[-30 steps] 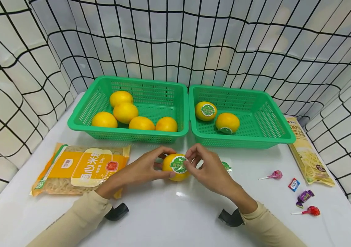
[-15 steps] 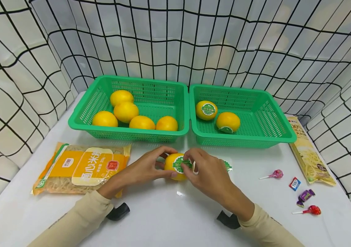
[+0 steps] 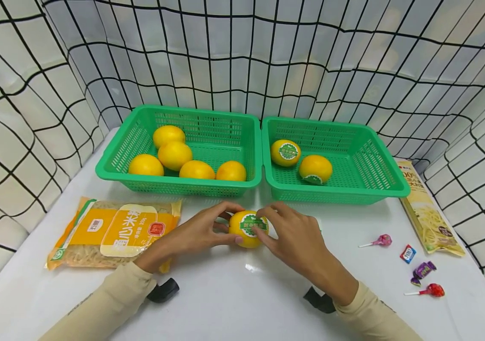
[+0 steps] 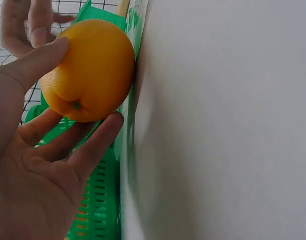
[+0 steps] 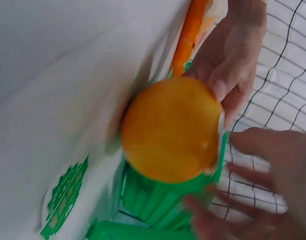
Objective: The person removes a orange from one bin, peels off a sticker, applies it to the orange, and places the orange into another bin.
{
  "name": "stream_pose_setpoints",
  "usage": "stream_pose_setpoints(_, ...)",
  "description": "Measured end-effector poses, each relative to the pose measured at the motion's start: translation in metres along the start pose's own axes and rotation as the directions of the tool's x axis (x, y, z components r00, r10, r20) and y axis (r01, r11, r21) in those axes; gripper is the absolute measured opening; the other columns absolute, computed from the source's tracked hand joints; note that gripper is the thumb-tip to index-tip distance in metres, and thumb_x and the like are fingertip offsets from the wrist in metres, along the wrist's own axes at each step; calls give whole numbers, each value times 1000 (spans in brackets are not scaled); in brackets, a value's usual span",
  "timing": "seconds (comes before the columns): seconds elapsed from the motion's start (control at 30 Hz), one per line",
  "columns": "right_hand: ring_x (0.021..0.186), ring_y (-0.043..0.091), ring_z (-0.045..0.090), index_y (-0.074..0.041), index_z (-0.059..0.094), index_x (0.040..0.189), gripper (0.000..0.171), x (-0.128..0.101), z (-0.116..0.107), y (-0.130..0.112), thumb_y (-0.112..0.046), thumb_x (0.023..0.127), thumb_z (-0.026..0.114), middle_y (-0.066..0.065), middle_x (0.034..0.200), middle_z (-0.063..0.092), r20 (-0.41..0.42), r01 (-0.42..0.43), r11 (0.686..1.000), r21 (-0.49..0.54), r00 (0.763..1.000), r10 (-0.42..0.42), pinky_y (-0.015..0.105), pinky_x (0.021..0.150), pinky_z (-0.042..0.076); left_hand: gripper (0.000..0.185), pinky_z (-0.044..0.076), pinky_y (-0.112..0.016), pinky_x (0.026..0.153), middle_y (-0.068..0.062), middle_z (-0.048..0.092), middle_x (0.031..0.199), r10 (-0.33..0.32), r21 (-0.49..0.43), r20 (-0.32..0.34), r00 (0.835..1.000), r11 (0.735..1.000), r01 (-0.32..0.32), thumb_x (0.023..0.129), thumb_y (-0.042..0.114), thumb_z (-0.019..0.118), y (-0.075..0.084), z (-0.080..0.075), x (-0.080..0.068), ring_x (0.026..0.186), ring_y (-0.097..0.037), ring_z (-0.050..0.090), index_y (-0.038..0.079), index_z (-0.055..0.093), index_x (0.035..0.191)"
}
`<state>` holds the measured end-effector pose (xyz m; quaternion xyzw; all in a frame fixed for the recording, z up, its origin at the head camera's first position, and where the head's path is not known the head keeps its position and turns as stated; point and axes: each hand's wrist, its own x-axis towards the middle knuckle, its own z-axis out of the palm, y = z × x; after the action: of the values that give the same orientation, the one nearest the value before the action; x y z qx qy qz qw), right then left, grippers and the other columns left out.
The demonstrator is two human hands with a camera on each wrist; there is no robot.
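Observation:
A yellow orange [image 3: 246, 232] sits on the white table [image 3: 242, 303] in front of two green baskets. My left hand [image 3: 208, 229] grips it from the left, thumb low and fingers over the top, as the left wrist view shows on the orange [image 4: 90, 70]. My right hand [image 3: 287, 234] lies against its right side, with the thumb pressing a round green sticker [image 3: 252, 223] on the fruit. A sheet of green stickers [image 5: 62, 200] lies on the table by the right hand. The left basket [image 3: 140, 118] holds several plain oranges. The right basket [image 3: 379, 142] holds two stickered oranges.
A yellow noodle packet [image 3: 114, 232] lies at the left and a pasta packet [image 3: 430, 213] at the right edge. Two lollipops [image 3: 379, 240] and wrapped sweets [image 3: 421, 271] are scattered at the right. Grid-patterned cloth walls close in the table.
My right hand went from pinching the sticker's edge to pressing it flat on the orange, and it slid left over the sticker sheet. The left hand kept its hold.

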<state>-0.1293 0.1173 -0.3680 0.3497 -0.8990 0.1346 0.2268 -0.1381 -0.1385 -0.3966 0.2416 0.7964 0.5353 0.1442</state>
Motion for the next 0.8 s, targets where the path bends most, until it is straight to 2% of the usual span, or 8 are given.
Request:
stream_pose_setpoints(0.1, 88, 16, 73, -16, 75, 99, 22, 2, 4, 6, -22, 86, 91, -1, 103, 74, -54, 107, 990, 88, 993, -103, 28, 60, 60, 64, 56, -40, 107, -4, 59, 144, -6, -4, 22, 1000, 1000, 6, 94, 21, 84, -1, -3, -1, 127, -28, 59, 15, 52, 149)
stream_pose_setpoints(0.17, 96, 15, 71, -14, 76, 98, 20, 2, 6, 9, -17, 86, 91, -2, 103, 74, -69, 160, 980, 122, 986, -152, 28, 69, 63, 63, 56, -40, 108, -3, 59, 144, -16, -4, 31, 999, 1000, 16, 95, 22, 83, 0, -5, -1, 129, -28, 59, 16, 52, 149)
stream_pose_setpoints(0.23, 98, 15, 70, -13, 77, 99, 18, 2, 9, 11, -15, 87, 90, -2, 102, 74, -70, 191, 972, 135, 981, -183, 28, 75, 63, 58, 56, -41, 108, -3, 60, 144, -43, -14, 22, 999, 999, 43, 97, 23, 81, 1, -7, -1, 128, -27, 60, 16, 53, 148)
stream_pose_setpoints(0.33, 97, 14, 70, -13, 79, 99, 17, 2, 11, 12, -14, 86, 90, -4, 101, 76, -82, 216, 967, 133, 975, -206, 26, 76, 63, 45, 59, -41, 101, -4, 63, 140, -99, -38, -41, 994, 994, 98, 103, 29, 74, 3, -4, 0, 124, -27, 63, 14, 58, 143)
stream_pose_setpoints(0.47, 96, 14, 71, -13, 80, 97, 16, 3, 11, 15, -12, 85, 90, -5, 100, 78, -108, 274, 957, 94, 958, -264, 26, 78, 63, 40, 61, -37, 89, -10, 66, 133, -163, -65, -157, 974, 986, 154, 106, 37, 67, 4, 5, 5, 117, -28, 65, 9, 63, 134)
stream_pose_setpoints(0.57, 98, 15, 72, -14, 82, 97, 15, 4, 9, 17, -12, 84, 90, -5, 101, 79, -119, 303, 952, 49, 948, -295, 27, 81, 63, 40, 58, -34, 88, -12, 66, 131, -187, -63, -208, 960, 982, 178, 105, 38, 68, 4, 9, 6, 117, -28, 64, 7, 63, 131)
stream_pose_setpoints(0.67, 98, 15, 72, -13, 83, 97, 14, 4, 8, 20, -13, 84, 90, -5, 100, 80, -113, 303, 952, 32, 948, -298, 28, 83, 63, 40, 56, -34, 88, -12, 66, 132, -201, -63, -226, 953, 979, 192, 105, 37, 68, 3, 10, 6, 118, -28, 64, 8, 62, 131)
stream_pose_setpoints(0.8, 97, 16, 71, -12, 84, 98, 15, 3, 8, 21, -15, 85, 90, -5, 99, 80, -94, 307, 951, 34, 948, -302, 28, 82, 63, 41, 56, -35, 90, -11, 65, 133, -211, -65, -208, 955, 977, 202, 105, 38, 68, 0, 8, 6, 120, -28, 63, 8, 62, 134)
